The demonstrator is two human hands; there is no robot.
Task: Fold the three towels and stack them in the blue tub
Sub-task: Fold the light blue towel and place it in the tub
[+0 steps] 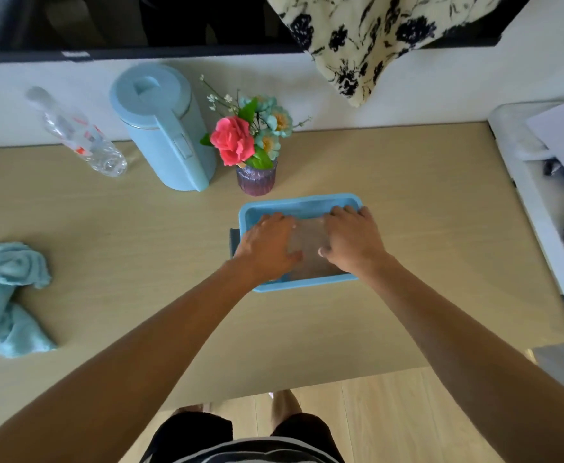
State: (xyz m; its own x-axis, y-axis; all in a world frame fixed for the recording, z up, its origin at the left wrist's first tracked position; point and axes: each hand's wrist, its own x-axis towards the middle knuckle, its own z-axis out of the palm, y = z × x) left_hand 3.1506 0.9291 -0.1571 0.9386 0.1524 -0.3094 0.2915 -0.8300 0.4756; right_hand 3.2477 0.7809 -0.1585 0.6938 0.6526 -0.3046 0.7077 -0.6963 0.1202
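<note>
The blue tub sits in the middle of the wooden table. Inside it lies a folded grey-brown towel. My left hand rests flat on the towel's left side and my right hand rests flat on its right side, fingers spread toward the tub's far wall. A dark grey edge, perhaps another towel, sticks out beside the tub's left wall. A crumpled light blue towel lies unfolded at the table's left edge.
Behind the tub stand a purple vase of flowers, a light blue kettle and a clear plastic bottle. A white tray with papers borders the table on the right. A floral cloth hangs at the back.
</note>
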